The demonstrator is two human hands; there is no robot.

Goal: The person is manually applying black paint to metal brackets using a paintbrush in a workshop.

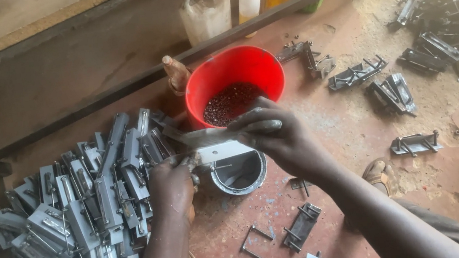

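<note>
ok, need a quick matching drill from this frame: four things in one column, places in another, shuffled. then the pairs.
Things
1. round red plastic bucket
2. heap of grey painted metal brackets
3. small grey metal paint tin
4. white plastic jug

Places
A. far side of the dark steel rail, top of view
B. floor, directly under the flat metal piece held by left hand and right hand
C. behind the hands, holding small dark pieces
D. left of the left hand

Pairs: 1-C, 2-D, 3-B, 4-A
</note>
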